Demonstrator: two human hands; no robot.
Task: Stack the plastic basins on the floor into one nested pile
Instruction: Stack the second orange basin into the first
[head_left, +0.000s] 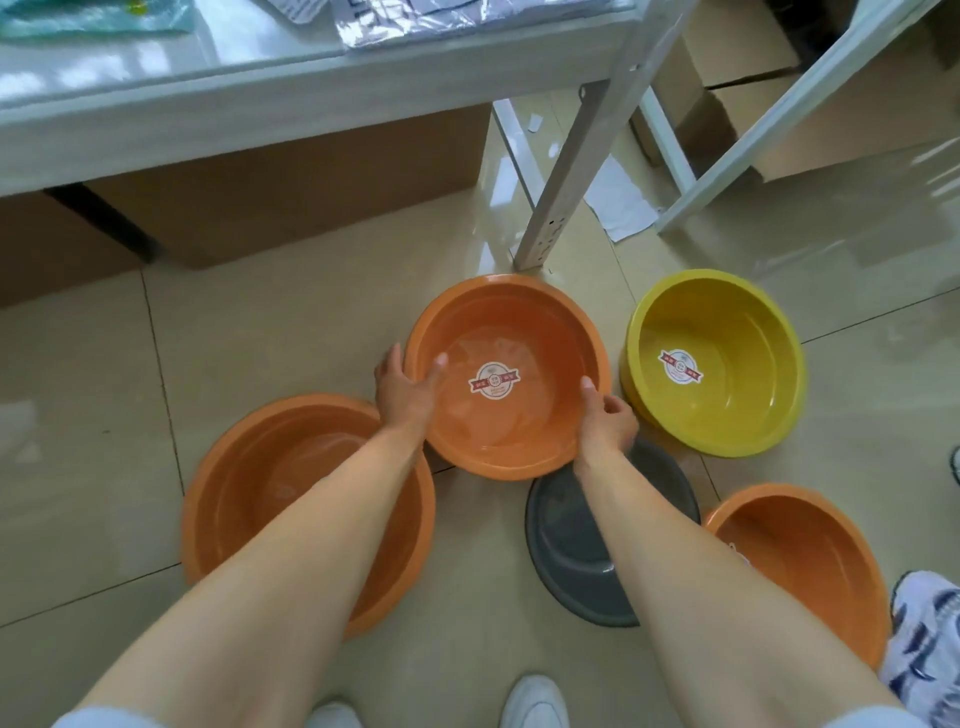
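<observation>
An orange basin with a round sticker (524, 332) is in the middle, its near edge overlapping a grey basin (571, 551). My left hand (408, 392) grips its left rim, thumb inside. My right hand (608, 415) grips its right rim, thumb inside too. A larger orange basin (244, 467) lies on the floor at the left, partly under my left forearm. A yellow basin (727, 312) with a sticker stands at the right. Another orange basin (810, 545) sits at the lower right, partly cut off by a shoe.
A white table (156, 104) with cardboard boxes (291, 192) beneath it stands at the back. A white metal leg (566, 171) meets the floor just behind the middle basin. My white shoe (535, 701) is at the bottom; another person's sneaker (924, 639) is at the right edge.
</observation>
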